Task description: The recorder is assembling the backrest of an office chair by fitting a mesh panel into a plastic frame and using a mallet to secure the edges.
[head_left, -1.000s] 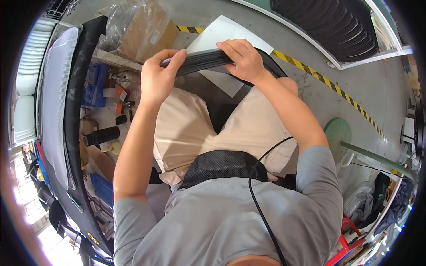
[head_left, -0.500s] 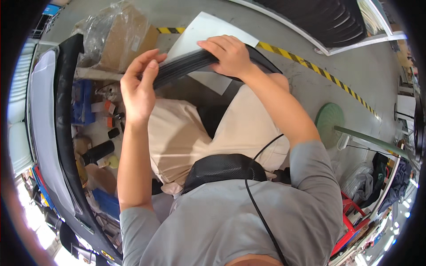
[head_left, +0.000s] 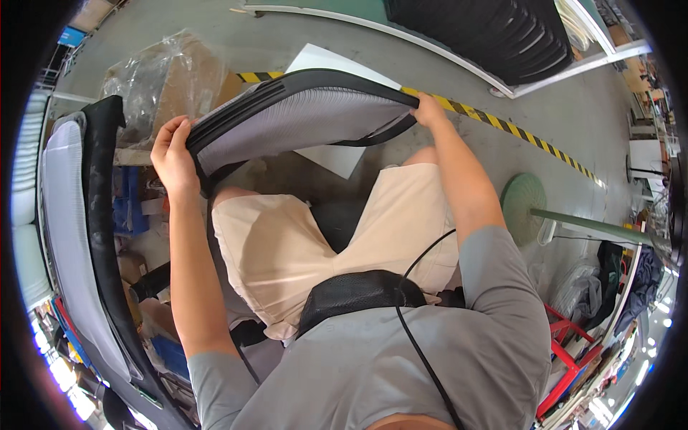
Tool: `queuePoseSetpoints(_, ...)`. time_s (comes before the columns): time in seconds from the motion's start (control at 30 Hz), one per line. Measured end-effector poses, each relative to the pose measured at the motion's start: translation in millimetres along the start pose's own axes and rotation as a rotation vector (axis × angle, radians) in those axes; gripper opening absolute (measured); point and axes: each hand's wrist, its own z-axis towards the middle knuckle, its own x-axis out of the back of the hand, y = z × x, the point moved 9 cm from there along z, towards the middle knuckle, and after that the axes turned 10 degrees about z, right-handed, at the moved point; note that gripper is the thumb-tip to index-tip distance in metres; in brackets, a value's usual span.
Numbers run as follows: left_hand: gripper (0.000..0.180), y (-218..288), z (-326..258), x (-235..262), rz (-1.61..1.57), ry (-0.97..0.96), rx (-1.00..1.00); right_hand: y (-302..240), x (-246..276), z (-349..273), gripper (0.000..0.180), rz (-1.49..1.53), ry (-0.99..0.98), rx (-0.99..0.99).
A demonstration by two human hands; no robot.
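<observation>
A curved panel (head_left: pixel 287 118) with a black rim and ribbed grey mesh is held up in front of my knees, spanning the space between my hands. My left hand (head_left: pixel 173 156) is closed on its left end, thumb and fingers pinching the black rim. At the opposite end, my right hand (head_left: pixel 429 112) grips the rim's right corner, its fingers partly hidden behind it. The mesh side faces me, and the rim bows away at the top.
A white sheet (head_left: pixel 331 163) lies on the floor beyond the panel, beside yellow-black tape (head_left: pixel 494 120). To the left stand a plastic-wrapped carton (head_left: pixel 175 89) and a long grey-and-black padded piece (head_left: pixel 72 208). A wheeled rack (head_left: pixel 430 43) is far ahead; a green round base (head_left: pixel 522 204) stands right.
The panel has turned so its grey mesh now faces me. My left hand moved left and down; my right hand shifted from the rim's middle to its right end.
</observation>
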Motion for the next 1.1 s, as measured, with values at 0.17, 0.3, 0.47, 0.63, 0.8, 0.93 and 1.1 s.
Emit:
queuePoseSetpoints(0.17,0.016,-1,20,35,0.056,0.1,0.047,-38,60,-28,0.04,0.235,0.248,0.116)
queuePoseSetpoints(0.3,0.016,-31,46,42,-0.104,0.094,0.159,-73,192,-90,0.038,0.344,0.509,0.488)
queuePoseSetpoints(0.47,0.013,-171,67,42,-0.332,0.253,0.282,-133,257,-150,0.037,0.809,0.563,0.558)
queuePoseSetpoints(0.63,0.024,-293,32,29,-0.151,0.379,0.523,-260,248,-206,0.031,0.438,0.589,0.803)
queuePoseSetpoints(0.8,0.028,-211,19,-66,-0.162,0.007,0.264,-307,194,-219,0.033,0.323,0.561,0.996)
queuePoseSetpoints(0.93,0.037,-37,-34,-116,-0.026,-0.146,-0.431,-310,160,-211,0.033,0.296,0.537,0.929)
queuePoseSetpoints(1.1,0.043,83,-108,-139,0.08,-0.137,-0.879,-344,149,-218,0.033,0.174,0.349,1.037)
